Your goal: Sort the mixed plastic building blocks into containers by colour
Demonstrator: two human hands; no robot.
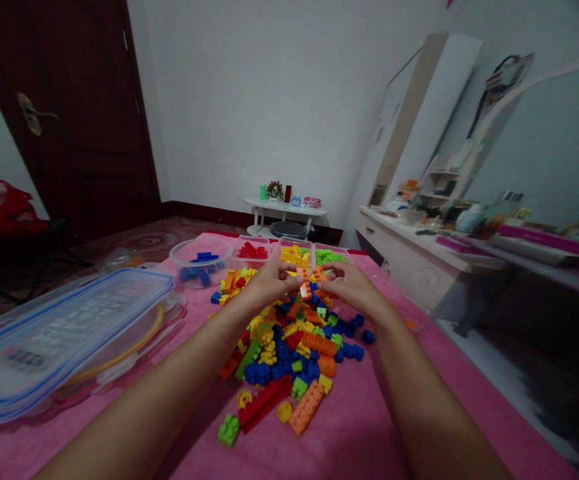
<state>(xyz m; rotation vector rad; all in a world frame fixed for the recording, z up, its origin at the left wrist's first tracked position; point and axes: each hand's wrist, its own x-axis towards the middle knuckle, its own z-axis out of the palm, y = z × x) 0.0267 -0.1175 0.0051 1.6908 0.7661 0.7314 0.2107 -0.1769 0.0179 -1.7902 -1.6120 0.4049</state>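
A heap of loose toy bricks [294, 353] in red, blue, yellow, green and orange lies on a pink cloth [359, 433]. Above its far side my left hand [266, 283] and my right hand [349, 285] meet, fingers pinched on a small cluster of joined orange bricks [309, 280] held between them. Behind the hands stand clear tubs, each with one colour: blue bricks [200, 263], red bricks [252, 251], yellow bricks [295, 255] and green bricks [330, 256].
A stack of clear lids with blue rims [64, 333] rests at the left. A white dresser [409, 257] with clutter runs along the right. A small white table [285, 210] stands by the far wall, a dark door [69, 113] at the left.
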